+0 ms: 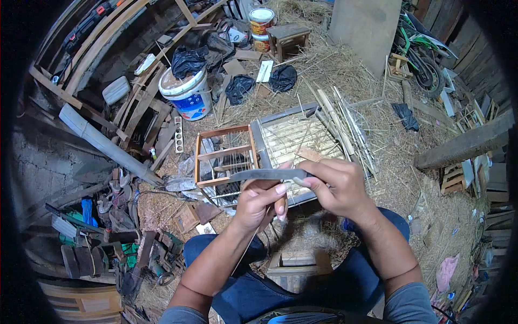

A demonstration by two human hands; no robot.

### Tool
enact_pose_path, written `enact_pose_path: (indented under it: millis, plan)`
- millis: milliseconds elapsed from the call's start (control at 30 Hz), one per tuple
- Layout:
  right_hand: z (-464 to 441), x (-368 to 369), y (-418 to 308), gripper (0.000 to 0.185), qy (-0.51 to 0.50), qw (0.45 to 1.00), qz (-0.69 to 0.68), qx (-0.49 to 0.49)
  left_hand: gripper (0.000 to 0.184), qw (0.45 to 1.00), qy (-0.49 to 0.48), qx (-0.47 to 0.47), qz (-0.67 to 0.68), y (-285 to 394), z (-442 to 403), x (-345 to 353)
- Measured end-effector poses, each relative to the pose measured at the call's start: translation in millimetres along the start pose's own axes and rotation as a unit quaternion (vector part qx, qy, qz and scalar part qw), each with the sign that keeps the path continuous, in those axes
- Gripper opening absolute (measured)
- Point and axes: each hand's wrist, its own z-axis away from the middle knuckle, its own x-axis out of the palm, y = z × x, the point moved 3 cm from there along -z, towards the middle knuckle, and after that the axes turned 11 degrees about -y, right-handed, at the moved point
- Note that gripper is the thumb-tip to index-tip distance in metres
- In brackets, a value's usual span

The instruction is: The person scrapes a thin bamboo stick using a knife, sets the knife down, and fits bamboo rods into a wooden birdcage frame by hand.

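Note:
In the head view, my right hand [337, 186] is closed round the handle end of a knife [261, 174], whose grey blade points left across the top of my left hand. My left hand [261, 202] is closed, thumb and fingers pinched just under the blade, on a thin strip [244, 252] that runs down towards my lap. The two hands are close together above my knees. Beyond them lie a wooden frame with thin bars [224, 153] and a grey-edged panel of pale slats [294, 135].
Long split sticks [337, 121] lie on the panel's right side. A white bucket [186, 94] stands at the upper left, a small wooden stool [288, 40] at the top. A wooden block [299, 262] is between my legs. A thick beam [464, 141] juts in from the right.

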Motion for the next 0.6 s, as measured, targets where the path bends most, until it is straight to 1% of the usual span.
enact_pose_path:
  millis: [67,167,300,367,400,433,500,533,567,600]
  plan:
    - [-3,-4,0,0.019,-0.002,1.000,-0.027,0.002,0.051,1.000,-0.014,0.003,0.006,-1,-1,-2]
    - [-3,-8,2,0.018,0.012,0.999,-0.031,0.018,0.050,0.999,-0.031,0.005,0.017,3,0,-5]
    - [-3,-7,11,0.014,0.015,1.000,0.000,0.022,0.047,0.997,-0.048,-0.003,0.054,0,1,-10]
    - [-4,-14,22,0.015,0.046,0.995,0.029,0.085,0.044,0.997,-0.055,0.016,0.051,-3,4,-11]
    - [-3,-13,20,0.015,0.046,0.995,0.030,0.084,0.041,0.998,-0.043,0.011,0.054,-4,6,-11]
    - [-1,-9,13,0.014,0.030,0.997,0.045,0.056,0.041,0.998,-0.044,0.012,0.054,-3,5,-9]
    - [0,-1,1,0.014,-0.002,0.997,0.073,-0.002,0.040,0.999,-0.005,-0.010,0.049,-3,5,-9]
    - [-2,0,-5,0.014,-0.002,0.998,0.051,-0.020,0.041,0.998,-0.009,-0.010,0.053,0,6,-7]
    - [-2,0,-1,0.014,-0.002,0.999,0.049,-0.018,0.041,0.999,-0.008,-0.013,0.053,-2,6,-11]
    - [-4,-3,8,0.014,0.021,0.999,0.032,0.025,0.042,0.997,-0.042,0.006,0.069,-4,6,-13]
